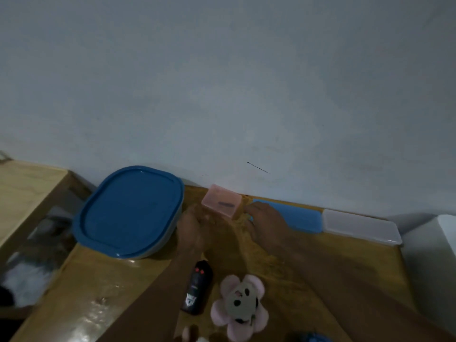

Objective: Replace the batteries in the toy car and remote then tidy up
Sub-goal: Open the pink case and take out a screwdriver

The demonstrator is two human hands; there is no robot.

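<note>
Nearest, at six o'clock, the remote [197, 287] lies beside a plush flower [240, 304]; toward twelve, our left hand [192, 225] and right hand [264, 218] flank the pink box [222, 202] by the wall [222, 95]; blur hides whether either grips it; we judge a rushed grab could tip it, or a forearm sweep the remote off.

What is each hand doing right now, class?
Left hand: blurred beside the small pink translucent plastic box; cannot tell.
Right hand: fingers at the box's end; cannot tell.

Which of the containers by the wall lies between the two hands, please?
The small pink box; the blue-lidded tub sits left, the flat blue box and clear box right.
</note>
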